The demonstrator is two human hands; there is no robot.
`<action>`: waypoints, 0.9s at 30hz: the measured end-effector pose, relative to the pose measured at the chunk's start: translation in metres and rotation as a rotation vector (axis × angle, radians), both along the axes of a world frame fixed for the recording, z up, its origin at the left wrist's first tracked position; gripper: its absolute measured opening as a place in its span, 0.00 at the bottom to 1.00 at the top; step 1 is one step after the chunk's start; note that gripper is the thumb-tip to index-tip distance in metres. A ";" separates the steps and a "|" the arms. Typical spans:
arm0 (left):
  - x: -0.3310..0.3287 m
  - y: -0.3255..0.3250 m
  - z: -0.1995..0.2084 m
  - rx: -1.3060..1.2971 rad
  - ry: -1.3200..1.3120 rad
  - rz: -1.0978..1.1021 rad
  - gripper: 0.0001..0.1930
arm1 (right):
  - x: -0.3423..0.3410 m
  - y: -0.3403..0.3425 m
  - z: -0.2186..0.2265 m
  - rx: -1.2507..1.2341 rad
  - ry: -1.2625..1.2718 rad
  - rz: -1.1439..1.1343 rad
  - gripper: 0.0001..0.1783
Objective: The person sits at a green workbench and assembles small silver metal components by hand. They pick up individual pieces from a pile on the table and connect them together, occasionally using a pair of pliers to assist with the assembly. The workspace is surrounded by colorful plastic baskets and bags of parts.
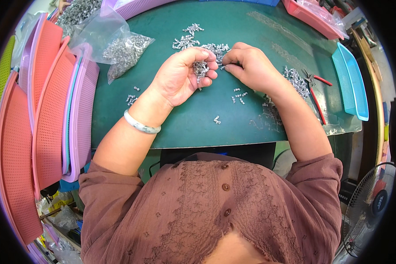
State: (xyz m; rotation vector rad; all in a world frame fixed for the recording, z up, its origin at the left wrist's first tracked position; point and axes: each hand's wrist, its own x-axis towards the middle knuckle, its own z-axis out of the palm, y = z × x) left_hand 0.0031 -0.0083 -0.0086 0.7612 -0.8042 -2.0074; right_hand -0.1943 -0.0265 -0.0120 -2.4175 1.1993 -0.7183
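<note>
My left hand [182, 75] is palm up, its fingers curled round a clump of small silver metal parts [200, 69]. Beside it, my right hand [249, 66] pinches with thumb and forefinger at the edge of a loose pile of the same parts [216, 49]; whatever sits between those fingertips is too small to make out. More such parts [185, 42] lie just beyond the left hand. A few single pieces [239, 96] are scattered on the green table mat [180, 125] below the right hand.
A clear plastic bag of metal parts [126, 53] lies at the back left. Stacked coral and purple baskets [53, 119] line the left side. On the right are another heap of parts [296, 81], red-handled pliers [317, 103], a blue basket [350, 81] and a fan [372, 207].
</note>
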 end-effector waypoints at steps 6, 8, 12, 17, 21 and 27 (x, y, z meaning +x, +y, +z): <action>-0.003 0.003 0.001 0.009 -0.185 0.022 0.07 | 0.001 0.002 0.002 -0.023 0.008 0.058 0.03; -0.003 0.003 0.000 0.008 -0.206 0.021 0.07 | 0.001 0.002 0.003 -0.040 0.001 0.061 0.03; -0.005 0.004 0.001 -0.018 -0.311 0.015 0.07 | 0.002 0.004 0.010 -0.086 -0.083 0.052 0.02; -0.010 0.010 0.004 -0.003 -0.305 -0.039 0.06 | 0.008 0.009 0.015 -0.231 -0.177 0.118 0.04; -0.010 0.010 0.005 -0.043 -0.316 -0.022 0.06 | 0.007 0.009 0.016 -0.239 -0.197 0.157 0.05; -0.009 0.009 0.004 -0.109 -0.354 -0.033 0.06 | 0.006 0.008 0.016 -0.211 -0.238 0.197 0.05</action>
